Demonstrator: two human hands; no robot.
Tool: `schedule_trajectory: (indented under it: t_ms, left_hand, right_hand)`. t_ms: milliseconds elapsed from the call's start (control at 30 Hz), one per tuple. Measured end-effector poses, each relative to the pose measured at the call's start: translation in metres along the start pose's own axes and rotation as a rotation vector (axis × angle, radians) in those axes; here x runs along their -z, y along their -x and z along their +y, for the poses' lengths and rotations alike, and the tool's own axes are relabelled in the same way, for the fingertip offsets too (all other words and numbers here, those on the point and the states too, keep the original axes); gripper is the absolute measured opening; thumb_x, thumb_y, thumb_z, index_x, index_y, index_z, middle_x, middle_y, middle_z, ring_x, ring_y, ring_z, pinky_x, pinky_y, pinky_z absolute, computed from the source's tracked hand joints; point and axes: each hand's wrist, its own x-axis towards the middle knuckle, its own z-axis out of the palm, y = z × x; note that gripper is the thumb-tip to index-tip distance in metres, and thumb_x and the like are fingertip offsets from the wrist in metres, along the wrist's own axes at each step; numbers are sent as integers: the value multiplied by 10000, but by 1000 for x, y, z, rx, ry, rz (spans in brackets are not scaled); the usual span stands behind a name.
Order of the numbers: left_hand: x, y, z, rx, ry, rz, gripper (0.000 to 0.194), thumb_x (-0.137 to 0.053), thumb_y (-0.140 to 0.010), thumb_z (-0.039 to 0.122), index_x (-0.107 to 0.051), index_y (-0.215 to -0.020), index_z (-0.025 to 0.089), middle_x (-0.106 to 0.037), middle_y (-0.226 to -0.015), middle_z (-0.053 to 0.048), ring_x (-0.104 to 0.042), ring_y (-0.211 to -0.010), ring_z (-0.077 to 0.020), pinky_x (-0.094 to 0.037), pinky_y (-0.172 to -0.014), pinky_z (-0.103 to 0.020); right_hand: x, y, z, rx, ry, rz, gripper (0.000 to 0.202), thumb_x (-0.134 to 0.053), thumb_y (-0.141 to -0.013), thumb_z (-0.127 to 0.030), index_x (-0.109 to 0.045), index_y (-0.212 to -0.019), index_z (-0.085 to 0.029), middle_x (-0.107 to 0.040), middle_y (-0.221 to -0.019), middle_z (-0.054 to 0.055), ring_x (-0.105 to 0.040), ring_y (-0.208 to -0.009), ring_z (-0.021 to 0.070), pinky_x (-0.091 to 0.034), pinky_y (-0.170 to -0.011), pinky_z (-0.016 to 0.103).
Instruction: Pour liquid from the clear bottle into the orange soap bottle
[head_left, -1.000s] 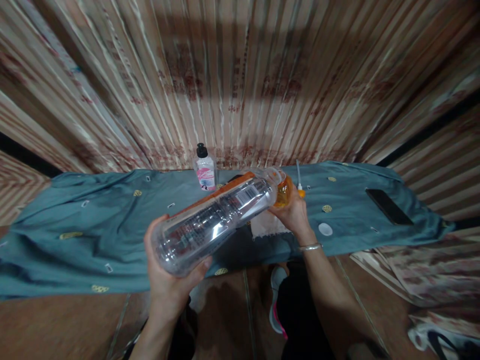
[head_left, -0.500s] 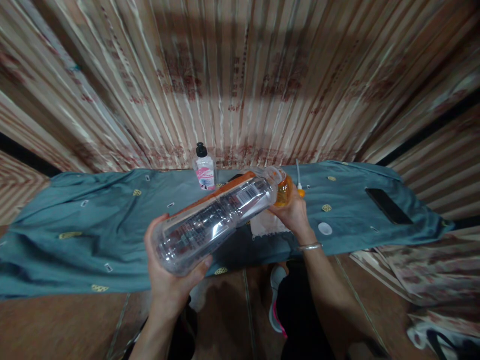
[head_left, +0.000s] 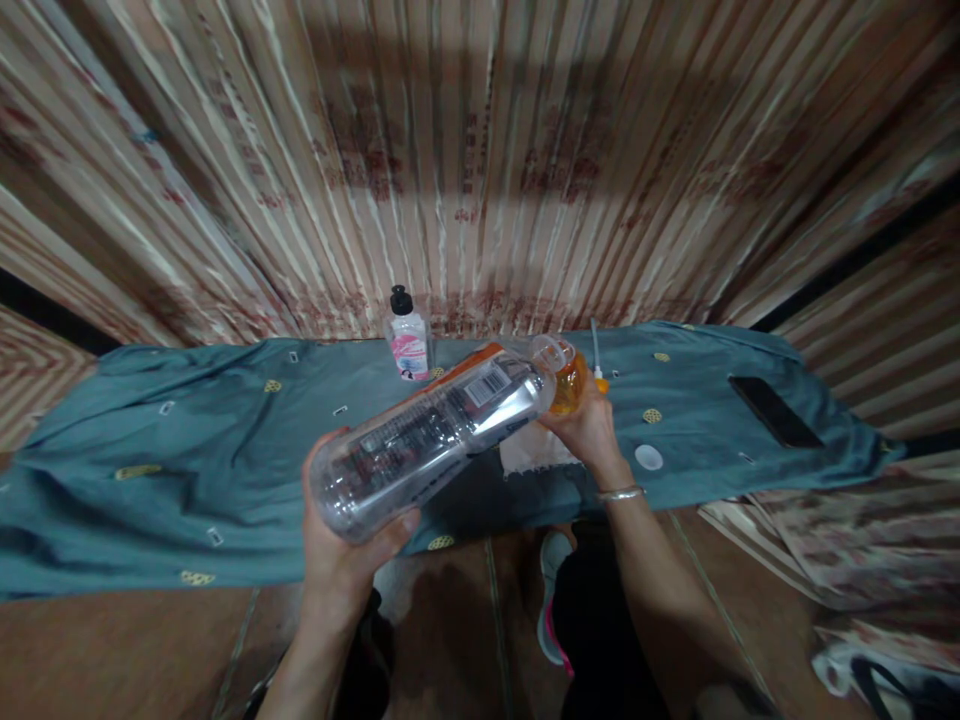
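The left hand (head_left: 345, 560) grips the base of a large clear plastic bottle (head_left: 435, 440), tilted above the teal cloth (head_left: 225, 430), its mouth at the opening of an orange bottle (head_left: 568, 388) clasped in the right hand (head_left: 592, 430); farther right lies a black smartphone (head_left: 775, 411).

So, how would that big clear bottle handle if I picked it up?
The big clear bottle is probably light for its size, since its see-through body looks mostly empty. Its shiny wall may feel slippery in the left hand. Being round, it could roll if laid on the teal cloth.
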Motion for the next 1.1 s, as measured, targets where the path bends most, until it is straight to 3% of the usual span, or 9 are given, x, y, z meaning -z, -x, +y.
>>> schedule_trajectory:
  t_ms: [367, 667, 867, 1100]
  left_hand:
    - [-6, 2, -6, -3, 73, 82, 1009, -1045, -454, 451, -638, -1353, 240, -754, -1209, -111, -778, -913, -318, -684, -741, -430]
    - [-8, 4, 8, 24, 109, 28, 899, -1052, -509, 393, -658, -1302, 238, -739, -1186, -80, -786, -854, -276, -713, -637, -391]
    - [-11, 4, 11, -26, 136, 32, 899, -1036, -560, 315, -648, -1369, 259, -763, -1179, -69, -797, -803, -268, -710, -586, -359]
    - [-9, 6, 2, -89, 26, 46, 1055, -1007, -625, 505, -561, -1554, 278, -755, -1249, -79, -747, -762, -206, -647, -600, -294]
  right_hand:
    - [1, 1, 0, -2, 12, -4, 871, -876, -725, -412, -559, -1500, -175, -770, -1371, 174, -770, -1235, 379, -643, -1076, 551]
    - [2, 0, 0, 4, -17, -16, 877, -890, -727, -463, -560, -1488, -177, -768, -1380, 171, -762, -1257, 372, -628, -1100, 551]
    - [1, 0, 2, 18, -36, -12, 870, -904, -723, -456, -569, -1477, -180, -767, -1381, 172, -760, -1260, 373, -627, -1104, 550]
    - [0, 0, 3, 28, -14, -4, 863, -896, -740, -520, -574, -1465, -179, -763, -1386, 178, -749, -1282, 380, -618, -1118, 556]
